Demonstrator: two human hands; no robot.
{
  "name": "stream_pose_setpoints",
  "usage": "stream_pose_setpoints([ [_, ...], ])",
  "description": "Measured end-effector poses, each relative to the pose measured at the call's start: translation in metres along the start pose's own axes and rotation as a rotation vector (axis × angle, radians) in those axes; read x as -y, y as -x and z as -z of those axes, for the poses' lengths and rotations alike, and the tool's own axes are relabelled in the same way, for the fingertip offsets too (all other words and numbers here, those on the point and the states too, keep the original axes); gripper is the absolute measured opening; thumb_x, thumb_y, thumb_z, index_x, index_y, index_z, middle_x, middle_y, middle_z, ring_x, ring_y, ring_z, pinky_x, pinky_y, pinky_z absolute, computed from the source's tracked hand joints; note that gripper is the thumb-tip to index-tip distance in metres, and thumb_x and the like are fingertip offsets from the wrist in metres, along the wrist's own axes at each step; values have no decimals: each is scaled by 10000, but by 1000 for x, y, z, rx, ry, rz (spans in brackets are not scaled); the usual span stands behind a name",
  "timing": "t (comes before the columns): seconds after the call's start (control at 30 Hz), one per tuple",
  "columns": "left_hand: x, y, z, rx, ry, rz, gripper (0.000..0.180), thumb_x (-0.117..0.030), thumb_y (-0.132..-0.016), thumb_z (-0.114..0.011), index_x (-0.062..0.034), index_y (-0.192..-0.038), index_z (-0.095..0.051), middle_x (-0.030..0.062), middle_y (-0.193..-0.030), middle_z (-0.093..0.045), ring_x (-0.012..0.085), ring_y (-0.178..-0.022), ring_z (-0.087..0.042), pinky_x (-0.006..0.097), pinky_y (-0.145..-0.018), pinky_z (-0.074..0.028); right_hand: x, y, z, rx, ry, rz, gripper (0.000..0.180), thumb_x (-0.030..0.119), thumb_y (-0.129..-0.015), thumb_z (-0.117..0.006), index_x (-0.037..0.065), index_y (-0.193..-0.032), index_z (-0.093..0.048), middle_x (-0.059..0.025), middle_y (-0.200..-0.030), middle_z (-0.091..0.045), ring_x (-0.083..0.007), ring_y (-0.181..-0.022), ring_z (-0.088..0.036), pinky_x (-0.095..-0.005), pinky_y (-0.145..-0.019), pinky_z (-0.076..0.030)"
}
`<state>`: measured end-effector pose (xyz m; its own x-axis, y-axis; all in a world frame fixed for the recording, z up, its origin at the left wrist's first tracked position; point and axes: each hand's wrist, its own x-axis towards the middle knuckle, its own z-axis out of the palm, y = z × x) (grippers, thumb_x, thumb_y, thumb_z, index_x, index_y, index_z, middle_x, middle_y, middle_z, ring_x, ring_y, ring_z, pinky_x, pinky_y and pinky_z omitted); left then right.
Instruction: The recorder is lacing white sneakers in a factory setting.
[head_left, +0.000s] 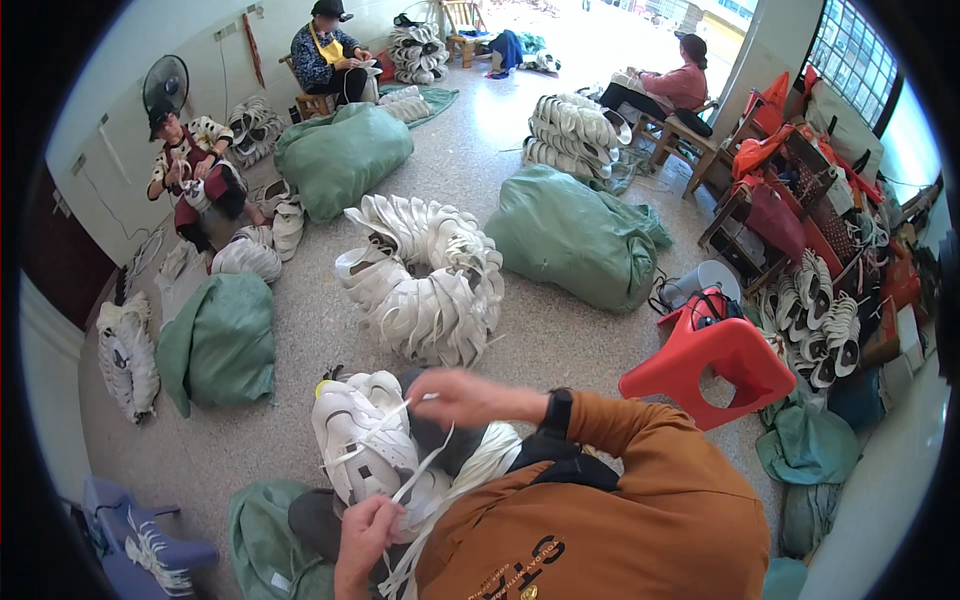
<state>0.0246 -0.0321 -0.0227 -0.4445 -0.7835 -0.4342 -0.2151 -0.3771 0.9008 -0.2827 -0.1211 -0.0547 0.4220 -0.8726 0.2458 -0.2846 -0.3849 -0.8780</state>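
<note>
Green sacks (345, 155) bulge across the floor, a big one (575, 235) at centre right. Another (220, 340) slumps left.

Left hand (365, 540): fingertips hidden among white laces (425, 470).
Blue shoe (140, 545), 7 o'clock: partly cut by dark rim.
Green sack (270, 545): lower part behind orange sleeve (640, 500).
Far doorway, 12 o'clock: overexposed, unreadable.

A shoe-making workroom on a bare concrete floor.
Rings of stacked white shoe uppers (425, 280), stuffed green sacks (572, 235), and seated workers (190, 165) threading laces along the walls show it.
</note>
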Motion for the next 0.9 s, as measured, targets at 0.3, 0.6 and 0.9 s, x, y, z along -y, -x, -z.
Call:
stream_pose_setpoints([
  [0.3, -17, -11, -6, -7, -63, -61, 201, -136, -1001, -572, 7, -926, -692, -17, -657, -573, 47, -567, -537, 229, -518, -481, 42, 3, 8, 469, -462, -231, 268, 223, -1015, -582, 28, -836, -621, 45, -665, -546, -53, -635, -511, -257, -555, -437],
  [0.6, -12, -10, -15, -45, -186, -24, 210, -144, -990, -573, 7, -913, -696, -5, -637, -565, 56, -554, -492, 246, -509, -408, 19, 8, 1, 247, 49, -4, 220, 105, -931, -615, 2, -1123, -649, -147, -964, -687, -257, -791, -686, -385, -680, -555],
  [0.9, -14, -8, -8, -67, -268, -69, 249, -177, -1015, -534, -10, -911, -687, -25, -664, -577, 45, -534, -518, 236, -489, -417, 38, 3, 3, 411, -169, -140, 113, 120, -918, -636, 24, -958, -680, -69, -785, -652, -124, -738, -585, -320, -669, -499],
])
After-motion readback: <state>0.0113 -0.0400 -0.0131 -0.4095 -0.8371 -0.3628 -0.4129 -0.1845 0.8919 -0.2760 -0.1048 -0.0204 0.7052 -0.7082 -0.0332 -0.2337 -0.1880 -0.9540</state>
